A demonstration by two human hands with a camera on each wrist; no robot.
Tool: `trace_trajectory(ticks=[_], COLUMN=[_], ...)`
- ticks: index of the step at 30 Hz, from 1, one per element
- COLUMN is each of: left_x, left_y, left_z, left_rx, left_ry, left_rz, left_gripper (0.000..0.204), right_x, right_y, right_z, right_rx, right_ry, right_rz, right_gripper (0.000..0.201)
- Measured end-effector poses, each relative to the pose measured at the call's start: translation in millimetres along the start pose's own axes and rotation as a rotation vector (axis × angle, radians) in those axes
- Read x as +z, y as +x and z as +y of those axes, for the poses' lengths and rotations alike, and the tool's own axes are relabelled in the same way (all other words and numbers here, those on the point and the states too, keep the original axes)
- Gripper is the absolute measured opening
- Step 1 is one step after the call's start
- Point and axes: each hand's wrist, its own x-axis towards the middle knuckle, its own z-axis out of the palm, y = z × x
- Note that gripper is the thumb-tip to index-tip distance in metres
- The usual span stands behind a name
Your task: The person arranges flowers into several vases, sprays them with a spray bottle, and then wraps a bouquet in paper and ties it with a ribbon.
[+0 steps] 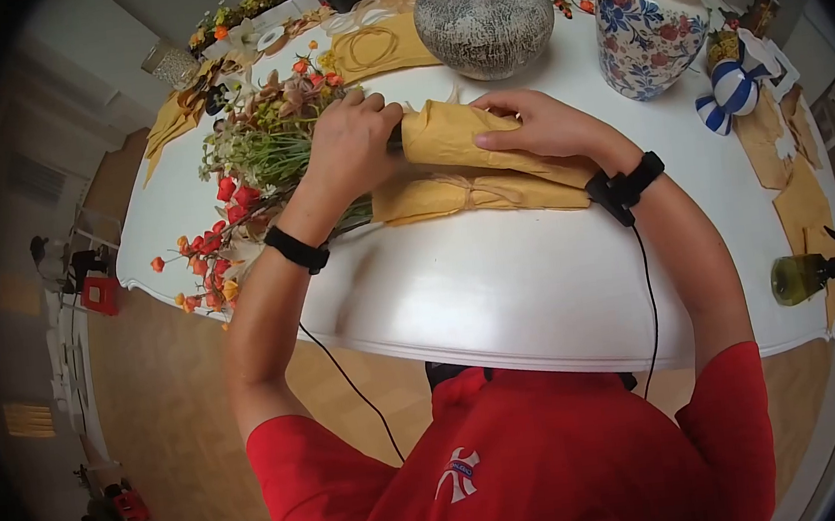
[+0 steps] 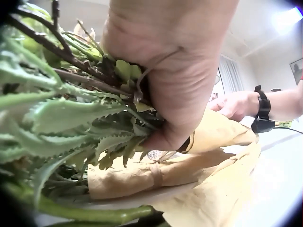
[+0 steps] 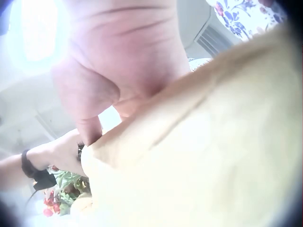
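My left hand (image 1: 356,141) grips the stems of a bunch of artificial flowers (image 1: 267,159), its blooms pointing left. Serrated green leaves (image 2: 71,113) and brown stems run into that grip in the left wrist view. Yellow wrapping paper (image 1: 441,136) is rolled around the stem ends beside this hand. My right hand (image 1: 540,128) holds the roll, thumb on the near side and fingers behind, partly hidden by paper. In the right wrist view the paper (image 3: 203,142) covers much of the picture. Just nearer lies a second paper-wrapped bundle (image 1: 422,200), tied with a twine bow (image 1: 471,193).
A grey crackled vase (image 1: 486,28) and a blue-and-red floral vase (image 1: 651,27) stand behind the hands. Flat yellow paper with a coil of twine (image 1: 372,49) lies at the back. A green spray bottle (image 1: 801,279) is near the right edge of the white table (image 1: 500,283).
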Motion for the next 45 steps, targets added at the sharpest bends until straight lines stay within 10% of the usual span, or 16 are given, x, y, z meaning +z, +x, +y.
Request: trace_trajectory(ticks=[10,35,45], left_x=[3.7,-35.8,-11.6], left_y=[3.7,30.9,35.7], left_z=[-6.7,-44.7,-35.0], left_rx=[-0.038,-0.109,-0.047], left_ry=[0.011,-0.305,-0.188], left_rz=[-0.010,-0.297,-0.435], left_gripper=[0.040,0.050,0.051], right_x=[15.1,-57.1,-87.2], right_y=[-71.5,-222.0,-321.0], right_z=[-42.9,-5.8,-26.5], right_rx=[-0.460,0.000,-0.120], right_ry=[-0.635,-0.957,-0.743], right_rz=[0.293,0.821,1.165], right_gripper=[0.023,0.030,0.022])
